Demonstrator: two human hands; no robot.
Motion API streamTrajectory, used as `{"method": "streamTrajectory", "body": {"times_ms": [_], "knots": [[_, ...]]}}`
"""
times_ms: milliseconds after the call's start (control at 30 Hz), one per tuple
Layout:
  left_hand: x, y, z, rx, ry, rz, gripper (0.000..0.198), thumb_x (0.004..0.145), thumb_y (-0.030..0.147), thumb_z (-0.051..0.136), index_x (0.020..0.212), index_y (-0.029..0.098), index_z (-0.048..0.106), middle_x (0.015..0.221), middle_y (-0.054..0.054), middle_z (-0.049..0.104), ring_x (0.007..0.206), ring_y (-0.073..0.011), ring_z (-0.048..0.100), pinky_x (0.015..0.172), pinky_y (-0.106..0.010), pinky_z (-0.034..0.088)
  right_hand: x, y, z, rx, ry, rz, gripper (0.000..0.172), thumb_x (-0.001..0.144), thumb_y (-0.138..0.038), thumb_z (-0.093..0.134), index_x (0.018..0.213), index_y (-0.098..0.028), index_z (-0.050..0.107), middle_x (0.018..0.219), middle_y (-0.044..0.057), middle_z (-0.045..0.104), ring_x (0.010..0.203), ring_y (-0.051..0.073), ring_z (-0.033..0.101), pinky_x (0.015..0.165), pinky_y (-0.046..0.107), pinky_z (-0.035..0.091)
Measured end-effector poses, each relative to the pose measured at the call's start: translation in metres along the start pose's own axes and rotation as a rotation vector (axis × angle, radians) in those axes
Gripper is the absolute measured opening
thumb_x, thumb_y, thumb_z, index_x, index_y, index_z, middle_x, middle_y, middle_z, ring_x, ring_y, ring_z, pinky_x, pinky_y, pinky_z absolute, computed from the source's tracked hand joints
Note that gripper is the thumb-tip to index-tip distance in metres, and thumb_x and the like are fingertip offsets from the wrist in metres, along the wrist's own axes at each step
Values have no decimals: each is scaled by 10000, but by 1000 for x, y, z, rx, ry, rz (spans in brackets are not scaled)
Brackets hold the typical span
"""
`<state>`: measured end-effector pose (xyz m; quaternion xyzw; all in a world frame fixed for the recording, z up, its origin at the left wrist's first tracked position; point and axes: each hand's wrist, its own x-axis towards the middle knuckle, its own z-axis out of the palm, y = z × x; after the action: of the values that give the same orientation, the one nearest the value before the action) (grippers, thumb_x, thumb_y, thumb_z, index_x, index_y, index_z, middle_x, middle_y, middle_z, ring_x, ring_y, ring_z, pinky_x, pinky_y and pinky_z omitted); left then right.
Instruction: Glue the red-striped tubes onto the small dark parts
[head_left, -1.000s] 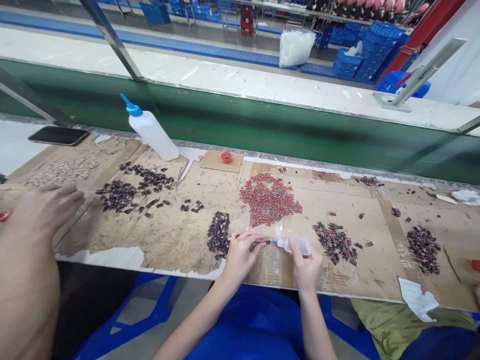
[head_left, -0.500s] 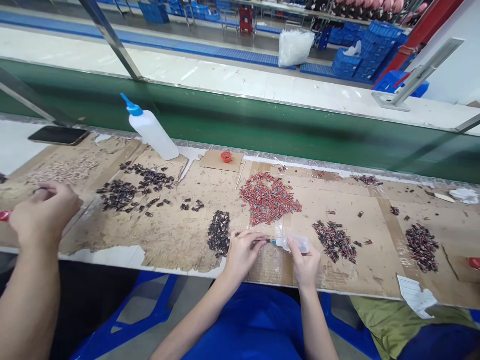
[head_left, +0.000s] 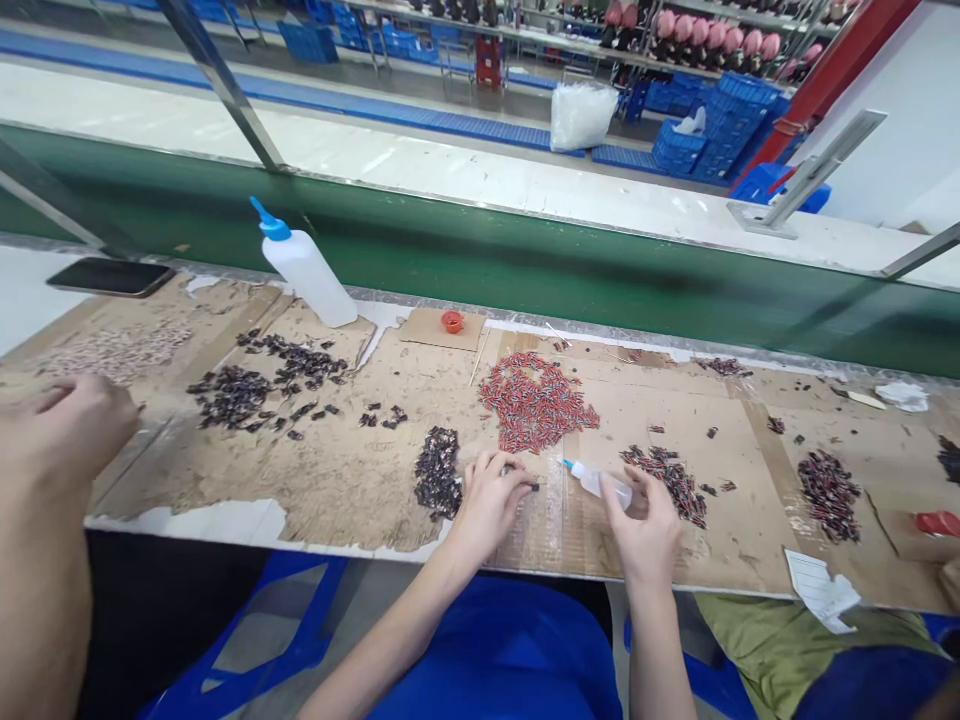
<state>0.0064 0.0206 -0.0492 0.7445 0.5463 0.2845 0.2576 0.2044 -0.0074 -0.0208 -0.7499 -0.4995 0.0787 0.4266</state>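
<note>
My left hand (head_left: 491,500) pinches a small black part (head_left: 535,487) between thumb and fingertips, just right of a pile of dark small parts (head_left: 439,472). In my right hand (head_left: 646,525) is a small translucent squeeze bottle (head_left: 592,482) with a blue needle tip, tilted and pointing up and left. Thumb and fingers sit around its rear end, and its tip is apart from the black part. Beyond both hands spreads a heap of small red-and-grey parts (head_left: 534,405). Right of the bottle lies a pile of black-and-red pieces (head_left: 667,480).
A large white bottle with blue nozzle (head_left: 311,275) stands at the back, near a red cap (head_left: 451,321) on cardboard. Another person's hand (head_left: 71,425) is at the left. More black parts (head_left: 232,395) lie nearby. A green belt (head_left: 450,245) runs behind the table.
My right hand has drawn the small bottle right, away from the black part, and its grip has loosened. My left hand stays nearly in place. The other person's hand moved left.
</note>
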Motion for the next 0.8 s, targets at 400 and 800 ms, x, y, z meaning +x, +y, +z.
{"method": "streamTrajectory", "body": {"times_ms": [400, 800], "knots": [[-11, -5, -14, -315, 144, 115, 167, 894, 181, 546, 929, 194, 709, 881, -67, 736, 825, -189, 686, 761, -311, 553, 71, -1, 48, -385, -286, -199, 239, 880, -257, 514, 771, -182, 713, 824, 117, 717, 849, 271, 534, 848, 417, 346], [-10, 1, -18, -408, 168, 101, 159, 876, 173, 574, 911, 199, 727, 864, -63, 753, 830, -198, 685, 775, -330, 558, 72, -1, 54, -388, -304, -256, 195, 892, -242, 505, 862, -190, 690, 856, 102, 701, 865, 257, 548, 814, 384, 355]]}}
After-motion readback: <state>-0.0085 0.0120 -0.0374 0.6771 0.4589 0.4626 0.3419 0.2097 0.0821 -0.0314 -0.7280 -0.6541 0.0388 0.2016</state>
